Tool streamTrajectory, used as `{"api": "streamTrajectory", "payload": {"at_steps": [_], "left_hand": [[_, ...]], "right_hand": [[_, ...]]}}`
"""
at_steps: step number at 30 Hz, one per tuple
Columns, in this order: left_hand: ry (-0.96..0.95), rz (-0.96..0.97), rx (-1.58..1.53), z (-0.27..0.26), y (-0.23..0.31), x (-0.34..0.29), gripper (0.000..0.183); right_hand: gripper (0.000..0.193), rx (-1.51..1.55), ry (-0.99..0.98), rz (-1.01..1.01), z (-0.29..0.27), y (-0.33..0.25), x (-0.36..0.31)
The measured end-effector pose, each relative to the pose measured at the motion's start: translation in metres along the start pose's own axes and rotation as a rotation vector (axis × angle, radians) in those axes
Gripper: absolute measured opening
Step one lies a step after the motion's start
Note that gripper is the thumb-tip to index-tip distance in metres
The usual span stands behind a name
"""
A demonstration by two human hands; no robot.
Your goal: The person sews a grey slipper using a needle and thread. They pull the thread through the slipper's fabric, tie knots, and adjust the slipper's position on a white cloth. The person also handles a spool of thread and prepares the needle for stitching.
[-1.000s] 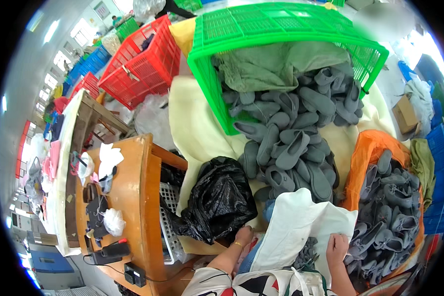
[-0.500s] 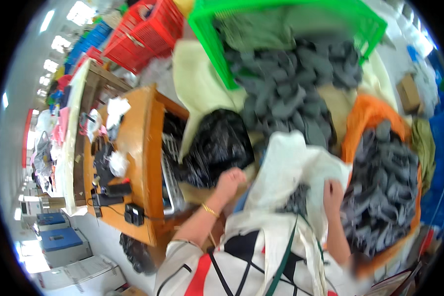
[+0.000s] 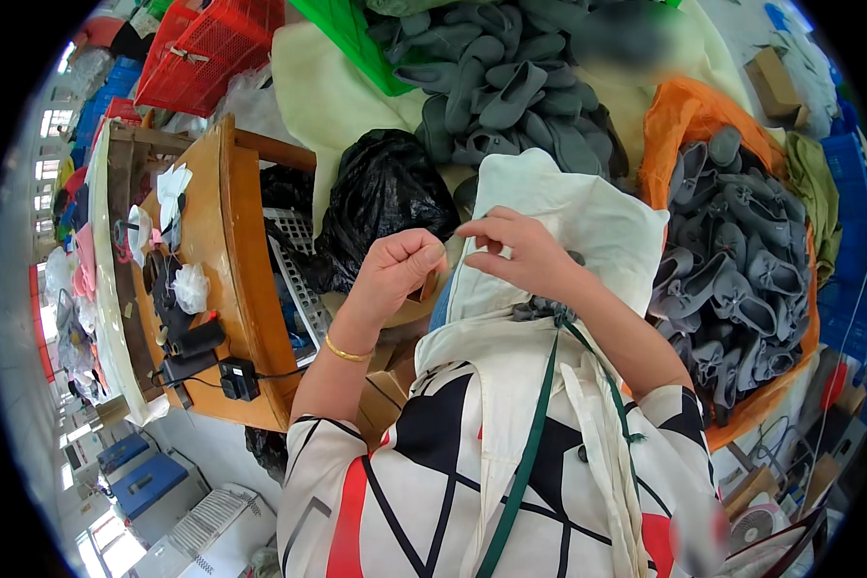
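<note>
The right hand pinches something thin between thumb and forefinger, just above the top edge of a cream cloth bag that lies across the lap. What sits in that pinch is too small to tell (a thread or a fold of the fabric, perhaps). The left hand is clenched in a loose fist just to the left of that pinch, knuckles up, and whether it holds anything inside cannot be told; a gold bangle rings its wrist.

The bag runs with its long axis away from the body, up and slightly to the right of the pinch, its far end resting against a heap of grey slippers. The right hand is the one on the cloth; the left is near but apart from it. A small dark grey piece sits just below the right wrist, at the near edge of the bag.

Right of the grip, an orange-lined basket holds more grey slippers. Left of the fist lies a black plastic bag, and beyond it a wooden bench with a black adapter.
</note>
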State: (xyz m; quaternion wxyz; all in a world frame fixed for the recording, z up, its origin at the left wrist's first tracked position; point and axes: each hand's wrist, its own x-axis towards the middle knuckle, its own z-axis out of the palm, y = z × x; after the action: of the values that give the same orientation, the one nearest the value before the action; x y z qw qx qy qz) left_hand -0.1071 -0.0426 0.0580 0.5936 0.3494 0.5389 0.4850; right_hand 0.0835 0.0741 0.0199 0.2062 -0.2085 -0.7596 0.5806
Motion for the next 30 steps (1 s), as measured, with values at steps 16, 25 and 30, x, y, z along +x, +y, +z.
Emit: {"api": "streamTrajectory", "payload": {"at_steps": [16,25,30], "left_hand": [[0.267,0.116,0.009,0.014,-0.03,0.027,0.017],[-0.063,-0.263,-0.337,0.004,-0.047,0.04,0.038],[-0.141,-0.205,-0.533,-0.033,-0.033,0.027,0.039]], "right_hand": [[0.018,0.508,0.067,0.549,-0.02,0.019,0.032],[0.019,0.602,0.232,0.519,-0.038,0.032,0.039],[0.015,0.752,0.401,0.541,-0.052,0.069,0.033]]}}
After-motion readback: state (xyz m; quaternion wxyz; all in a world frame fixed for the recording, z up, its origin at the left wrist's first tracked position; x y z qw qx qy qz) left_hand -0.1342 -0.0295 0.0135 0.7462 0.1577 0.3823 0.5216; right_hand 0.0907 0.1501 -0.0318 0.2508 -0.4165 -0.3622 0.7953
